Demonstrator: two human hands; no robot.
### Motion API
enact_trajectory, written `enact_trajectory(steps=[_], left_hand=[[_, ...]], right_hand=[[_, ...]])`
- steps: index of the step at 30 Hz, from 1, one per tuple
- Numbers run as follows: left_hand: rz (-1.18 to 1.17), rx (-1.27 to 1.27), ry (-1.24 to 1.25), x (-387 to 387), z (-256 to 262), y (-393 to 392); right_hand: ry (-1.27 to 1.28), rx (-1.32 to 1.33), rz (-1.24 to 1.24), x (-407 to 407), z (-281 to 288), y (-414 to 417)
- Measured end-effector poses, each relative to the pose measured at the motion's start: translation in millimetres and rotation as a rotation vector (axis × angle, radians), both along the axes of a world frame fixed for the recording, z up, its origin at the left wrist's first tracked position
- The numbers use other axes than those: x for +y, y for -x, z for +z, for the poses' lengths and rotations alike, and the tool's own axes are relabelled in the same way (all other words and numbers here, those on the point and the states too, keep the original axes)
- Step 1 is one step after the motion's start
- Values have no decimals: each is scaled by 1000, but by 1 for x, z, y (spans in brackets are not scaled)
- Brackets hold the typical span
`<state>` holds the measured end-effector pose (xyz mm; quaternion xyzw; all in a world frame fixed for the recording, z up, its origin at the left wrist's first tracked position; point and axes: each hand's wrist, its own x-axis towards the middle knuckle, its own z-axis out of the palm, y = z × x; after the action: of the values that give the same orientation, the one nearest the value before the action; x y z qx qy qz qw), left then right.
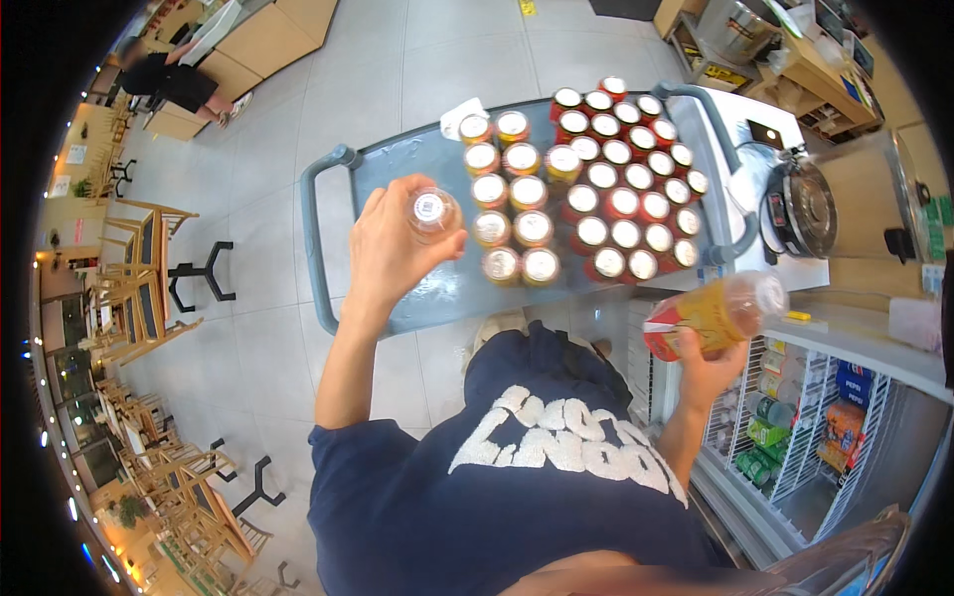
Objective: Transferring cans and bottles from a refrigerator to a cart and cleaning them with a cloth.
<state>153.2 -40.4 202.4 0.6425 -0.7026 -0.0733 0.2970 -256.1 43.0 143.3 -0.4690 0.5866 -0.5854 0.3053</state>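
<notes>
My left hand [399, 242] is closed round a clear plastic bottle [432, 208] above the left part of a grey-blue cart [425, 298]; its round white top faces the camera. Held out at the right by my right hand [704, 365] is a tilted plastic bottle with a yellow and red label [700, 316], slightly blurred. Between the hands, upright drink cans with yellow and red sides [528, 192] stand in two columns on the cart. Beside them, many red drink cans [624, 201] stand packed together towards the cart's right end.
An open drinks fridge [812, 447] with wire racks, bottles and packs is at lower right. A white counter [812, 276] with a round glass-lidded appliance [801, 208] adjoins the cart. A person [171, 82] stands at upper left; wooden chairs [141, 283] line the left.
</notes>
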Motion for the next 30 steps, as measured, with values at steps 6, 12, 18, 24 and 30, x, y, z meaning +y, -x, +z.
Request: enact_trajectory(steps=[6, 12, 18, 24, 30], left_hand=[[178, -62, -225, -25, -101, -125], [213, -36, -258, -31, -163, -190], [236, 42, -203, -26, -173, -203], [415, 405, -109, 15, -159, -190], [556, 550, -9, 90, -187, -148]], right_hand=[[-189, 0, 487, -66, 27, -163], [-160, 364, 735, -119, -10, -286], [-335, 400, 815, -132, -95, -368], [-339, 492, 860, -152, -158, -410], [-388, 398, 863, -161, -174, -429]])
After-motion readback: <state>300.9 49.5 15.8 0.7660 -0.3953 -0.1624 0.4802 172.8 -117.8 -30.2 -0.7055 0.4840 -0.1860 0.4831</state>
